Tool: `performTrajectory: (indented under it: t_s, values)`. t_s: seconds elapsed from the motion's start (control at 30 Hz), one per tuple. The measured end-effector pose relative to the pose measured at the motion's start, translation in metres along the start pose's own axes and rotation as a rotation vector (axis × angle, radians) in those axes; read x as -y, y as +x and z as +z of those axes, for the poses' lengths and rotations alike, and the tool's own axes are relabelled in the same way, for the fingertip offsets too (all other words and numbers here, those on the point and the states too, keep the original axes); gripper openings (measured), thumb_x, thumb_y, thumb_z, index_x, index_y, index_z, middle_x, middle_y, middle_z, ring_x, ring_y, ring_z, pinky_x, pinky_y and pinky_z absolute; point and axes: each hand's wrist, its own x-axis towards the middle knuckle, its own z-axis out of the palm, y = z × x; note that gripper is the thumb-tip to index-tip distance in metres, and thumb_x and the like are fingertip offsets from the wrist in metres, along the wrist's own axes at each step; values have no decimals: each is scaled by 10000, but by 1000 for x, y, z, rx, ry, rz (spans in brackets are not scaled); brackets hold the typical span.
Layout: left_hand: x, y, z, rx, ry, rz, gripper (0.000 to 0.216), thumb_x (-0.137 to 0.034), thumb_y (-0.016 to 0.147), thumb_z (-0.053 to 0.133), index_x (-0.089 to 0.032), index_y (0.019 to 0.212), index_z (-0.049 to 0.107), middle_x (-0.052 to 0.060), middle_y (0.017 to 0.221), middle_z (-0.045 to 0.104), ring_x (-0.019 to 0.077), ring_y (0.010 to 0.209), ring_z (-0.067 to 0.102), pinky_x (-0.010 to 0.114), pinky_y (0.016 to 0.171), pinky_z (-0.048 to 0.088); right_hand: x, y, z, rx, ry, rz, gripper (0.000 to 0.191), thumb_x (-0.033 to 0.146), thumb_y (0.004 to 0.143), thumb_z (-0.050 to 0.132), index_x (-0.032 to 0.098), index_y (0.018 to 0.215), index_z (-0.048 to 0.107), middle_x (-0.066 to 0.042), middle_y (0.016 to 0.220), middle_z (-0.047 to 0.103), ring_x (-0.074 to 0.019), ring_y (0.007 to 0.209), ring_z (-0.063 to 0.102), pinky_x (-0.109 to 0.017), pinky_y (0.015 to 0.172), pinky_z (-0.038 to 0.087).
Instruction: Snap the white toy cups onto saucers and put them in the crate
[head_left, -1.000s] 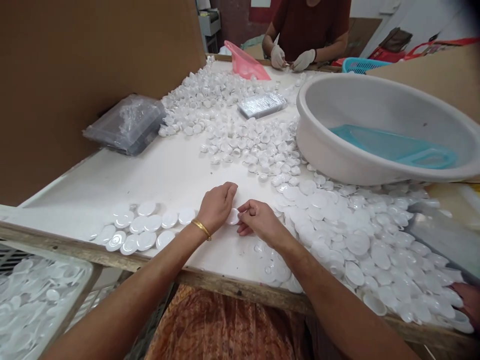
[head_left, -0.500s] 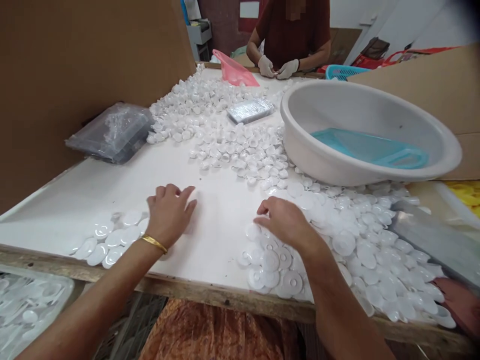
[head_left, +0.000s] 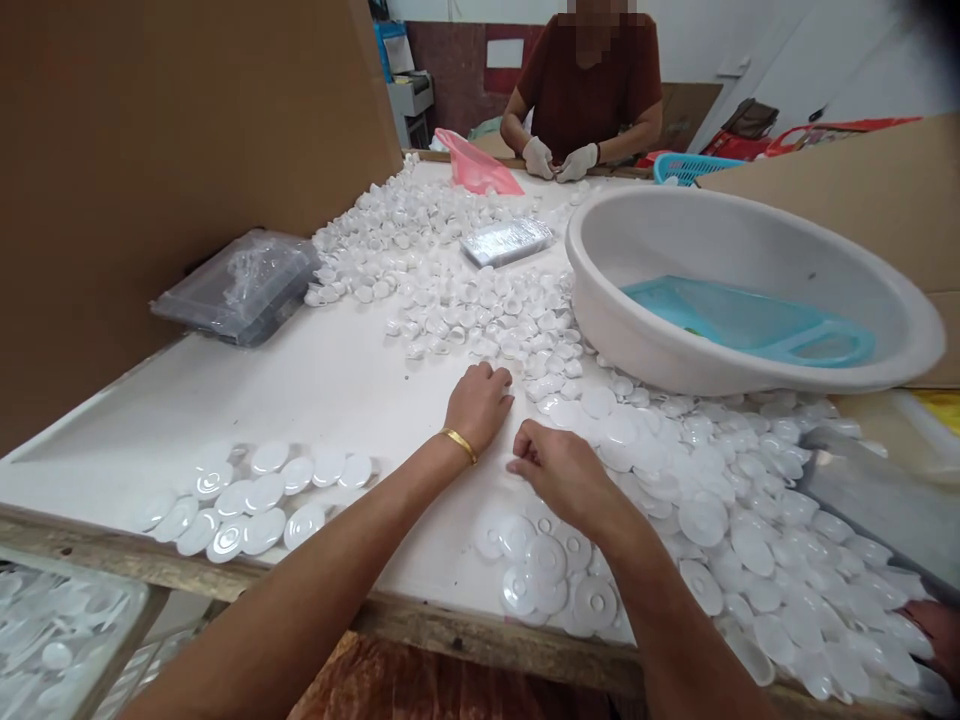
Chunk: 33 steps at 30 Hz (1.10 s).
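- The left hand (head_left: 480,405) bent its fingers loosely downward at the near edge of the small white cups (head_left: 480,310); whether they pinched one could not be told.
- The right hand (head_left: 566,470) was half curled, thumb near the fingers, beside the heap of white saucers (head_left: 703,517); its grip could not be made out either.
- Below it lay a looser patch of saucers (head_left: 546,558), some overlapping.
- To the left, a spread group of saucers (head_left: 264,494) lay mostly flat in rough rows on the counter (head_left: 150,410), probably so that each could be seen and picked up singly.
- The big basin (head_left: 581,290) stood behind the heap, perhaps to keep the middle free for reaching; it held a blue item (head_left: 720,320), partly hidden by the rim.
- Across the counter, a co-worker's gloved hands (head_left: 559,165) met around something too small to identify.
- The crate (head_left: 142,605) at lower left was cut off by the frame.
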Motion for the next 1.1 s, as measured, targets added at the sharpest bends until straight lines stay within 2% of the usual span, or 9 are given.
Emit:
performTrajectory:
  t_s: [0.07,0.17,0.27,0.4,0.67,0.87,1.1]
  values:
    - [6,-22,-10,58,-32,-43,153,-195,781,507,-184,920,570,62,890,543,199,848,492,315,724,412,-2,3,1,-85,136,63,31,227,766,553,218,763,524,23,663,587,-119,575,538,-248,536,362]
    - [14,-57,-27,151,-122,-126,146,-198,754,535,-201,894,576,40,848,549,184,812,511,314,711,421,-2,8,6,-143,402,131,94,248,776,522,212,862,535,17,721,598,-114,573,588,-248,539,429]
    - [21,-84,-38,156,-227,-174,216,-222,743,552,-218,956,586,30,846,559,172,796,521,315,712,431,3,12,17,-103,614,141,134,259,762,531,195,879,531,19,710,589,-116,593,614,-251,564,485]
    - [27,-101,-46,130,-359,-280,297,-280,755,547,-230,1045,593,33,867,583,158,768,536,312,705,440,13,14,36,-3,742,150,135,252,748,553,184,862,528,28,658,583,-110,568,613,-253,567,520]
    - [29,-104,-47,125,-525,-399,236,-332,800,473,-211,919,638,19,820,645,142,730,556,281,662,413,23,21,56,24,827,221,119,200,741,585,170,833,516,24,628,590,-108,550,616,-259,563,550]
    - [25,-88,-45,173,-393,-448,193,-348,758,507,-190,664,566,-12,616,571,126,583,482,256,544,311,22,22,55,52,899,303,112,169,746,598,158,825,519,18,609,588,-105,540,616,-245,549,557]
    - [30,-76,-47,308,-442,-490,116,-289,712,532,-180,675,518,-30,592,496,105,549,433,238,510,308,22,23,59,63,902,304,85,151,767,571,161,828,513,28,603,588,-111,524,623,-272,546,571]
